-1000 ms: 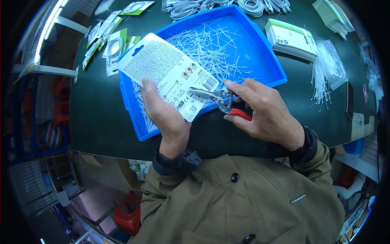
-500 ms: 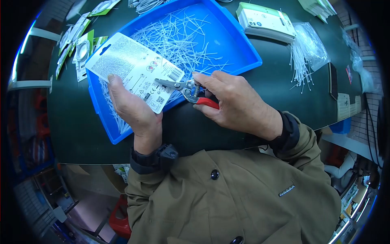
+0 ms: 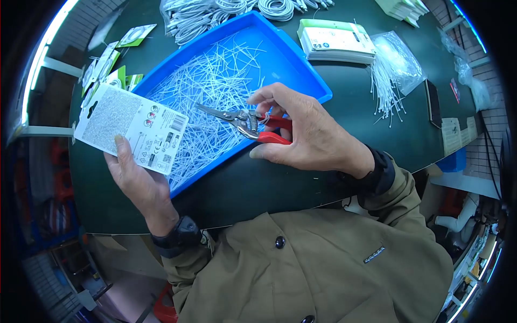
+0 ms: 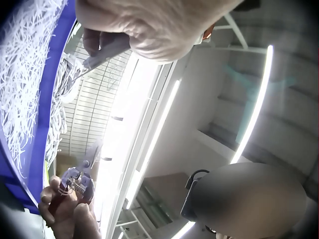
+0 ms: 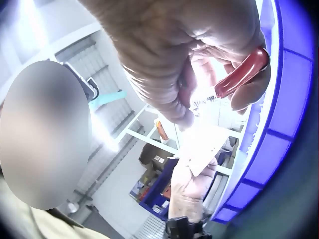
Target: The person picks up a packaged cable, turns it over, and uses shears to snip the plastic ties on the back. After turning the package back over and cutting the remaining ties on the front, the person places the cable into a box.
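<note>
In the head view the left hand holds a printed white card pack by its lower edge, thumb on the printed face, over the tray's left side. Red-handled cutters lie in the right hand, their jaws pointing left above the tray, apart from the card. The right fingers curl round the handles; a spring shows between them. White ties lie loose in the blue tray. The right wrist view shows a red handle in the right hand, with the left hand beyond at the card.
Grey cables lie behind the tray. Several carded cable packs lie at the left. A stack of cards, a bundle of white ties and a clear plastic bag are at the right. The dark table's near edge runs before the person.
The left hand has carried the card left and down, away from the cutters. The cutters remain in the right hand, whose index finger is more raised. The head view has also shifted.
</note>
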Motion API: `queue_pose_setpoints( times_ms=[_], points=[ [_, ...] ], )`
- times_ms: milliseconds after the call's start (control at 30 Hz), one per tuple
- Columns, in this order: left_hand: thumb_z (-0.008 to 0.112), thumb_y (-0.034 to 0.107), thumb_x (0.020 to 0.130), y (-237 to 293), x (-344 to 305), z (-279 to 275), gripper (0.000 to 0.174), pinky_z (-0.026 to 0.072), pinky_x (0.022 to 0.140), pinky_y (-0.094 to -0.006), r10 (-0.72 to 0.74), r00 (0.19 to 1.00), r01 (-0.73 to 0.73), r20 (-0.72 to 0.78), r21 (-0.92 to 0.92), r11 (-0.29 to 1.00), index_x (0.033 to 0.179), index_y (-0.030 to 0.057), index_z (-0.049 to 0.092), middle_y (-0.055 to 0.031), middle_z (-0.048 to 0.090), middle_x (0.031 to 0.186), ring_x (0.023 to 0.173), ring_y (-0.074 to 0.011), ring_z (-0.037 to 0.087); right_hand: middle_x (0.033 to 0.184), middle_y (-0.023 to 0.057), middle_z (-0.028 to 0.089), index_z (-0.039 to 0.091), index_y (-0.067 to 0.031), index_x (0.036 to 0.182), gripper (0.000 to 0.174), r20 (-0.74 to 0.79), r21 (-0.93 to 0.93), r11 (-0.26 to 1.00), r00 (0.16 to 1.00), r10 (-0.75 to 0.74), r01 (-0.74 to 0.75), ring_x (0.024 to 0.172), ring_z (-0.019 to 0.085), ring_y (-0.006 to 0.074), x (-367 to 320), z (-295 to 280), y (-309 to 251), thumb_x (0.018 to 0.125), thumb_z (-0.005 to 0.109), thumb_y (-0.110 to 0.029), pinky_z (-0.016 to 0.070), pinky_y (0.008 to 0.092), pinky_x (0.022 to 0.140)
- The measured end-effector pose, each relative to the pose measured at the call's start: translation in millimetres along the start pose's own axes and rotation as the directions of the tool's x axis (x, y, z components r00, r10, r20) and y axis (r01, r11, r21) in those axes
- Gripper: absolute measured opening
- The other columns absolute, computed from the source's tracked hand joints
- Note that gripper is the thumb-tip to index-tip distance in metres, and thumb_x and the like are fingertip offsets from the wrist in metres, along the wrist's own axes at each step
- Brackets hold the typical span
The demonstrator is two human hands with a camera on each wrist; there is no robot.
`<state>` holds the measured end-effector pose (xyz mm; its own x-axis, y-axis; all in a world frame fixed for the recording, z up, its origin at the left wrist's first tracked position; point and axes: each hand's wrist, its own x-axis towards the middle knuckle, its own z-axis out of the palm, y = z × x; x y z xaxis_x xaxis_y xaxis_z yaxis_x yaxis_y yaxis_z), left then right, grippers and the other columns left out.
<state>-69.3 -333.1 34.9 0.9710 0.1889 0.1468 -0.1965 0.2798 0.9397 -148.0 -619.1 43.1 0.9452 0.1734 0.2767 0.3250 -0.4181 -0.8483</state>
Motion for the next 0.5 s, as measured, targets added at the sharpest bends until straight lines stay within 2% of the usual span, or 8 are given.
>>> queue_pose_setpoints(
  times_ms=[100, 200, 300, 400, 500],
  points=[
    [0.053, 0.018, 0.111, 8.2, -3.5, 4.4, 0.053, 0.0611, 0.1, -0.0432, -0.033, 0.999, 0.033, 0.022, -0.019, 0.999, 0.156, -0.0038, 0.035, -0.0242, 0.06, 0.139, 0.124, -0.0303, 0.068, 0.112, 0.0104, 0.067, 0.057, -0.0022, 0.123, 0.051, 0.104, 0.279, 0.938, 0.977, 0.184, -0.206, 0.108, 0.066, 0.0192, 1.9, -3.3, 1.8, 0.084, 0.088, -0.013, 0.0542, 0.0313, 0.096],
    [0.054, 0.018, 0.111, 5.4, -4.0, 1.7, 0.051, 0.0605, 0.101, -0.0418, -0.086, 0.994, 0.089, 0.063, -0.057, 0.994, 0.153, -0.0043, 0.038, -0.0235, 0.061, 0.138, 0.123, -0.0285, 0.069, 0.114, 0.0122, 0.068, 0.057, -0.0029, 0.117, 0.039, 0.192, 0.494, 0.807, 0.946, 0.262, -0.324, 0.104, 0.069, 0.0172, 5.9, -7.9, 2.9, 0.089, 0.083, -0.012, 0.0563, 0.0304, 0.091],
    [0.055, 0.018, 0.111, 1.0, -5.1, 1.7, 0.048, 0.0608, 0.099, -0.0397, -0.129, 0.988, 0.138, 0.09, -0.099, 0.985, 0.151, -0.0044, 0.04, -0.0225, 0.063, 0.135, 0.12, -0.0261, 0.07, 0.116, 0.0151, 0.069, 0.057, -0.0038, 0.115, 0.032, 0.25, 0.552, 0.679, 0.873, 0.419, -0.484, 0.097, 0.071, 0.0165, 11.6, -15.5, -6.9, 0.092, 0.079, -0.01, 0.0577, 0.0291, 0.083],
    [0.055, 0.016, 0.111, -1.9, -5.6, 3.6, 0.043, 0.0597, 0.099, -0.0384, -0.159, 0.983, 0.17, 0.094, -0.125, 0.977, 0.147, -0.0041, 0.043, -0.0206, 0.064, 0.132, 0.118, -0.024, 0.07, 0.094, 0.0038, 0.069, 0.066, -0.0032, 0.108, 0.032, 0.211, 0.611, 0.654, 0.887, 0.41, -0.447, 0.089, 0.065, 0.0095, 12.3, -14.6, -9.5, 0.092, 0.083, -0.025, 0.0532, 0.0246, 0.074],
    [0.055, 0.015, 0.111, -4.1, -4.2, 5.1, 0.04, 0.059, 0.1, -0.0376, -0.17, 0.981, 0.182, 0.099, -0.137, 0.974, 0.145, -0.0039, 0.045, -0.0195, 0.064, 0.131, 0.117, -0.0228, 0.07, 0.094, 0.0042, 0.07, 0.071, -0.0014, 0.1, 0.025, 0.242, 0.565, 0.68, 0.882, 0.405, -0.467, 0.088, 0.066, 0.0094, 14.1, -16.4, -2.9, 0.093, 0.082, -0.023, 0.0531, 0.0236, 0.075]
  ],
)
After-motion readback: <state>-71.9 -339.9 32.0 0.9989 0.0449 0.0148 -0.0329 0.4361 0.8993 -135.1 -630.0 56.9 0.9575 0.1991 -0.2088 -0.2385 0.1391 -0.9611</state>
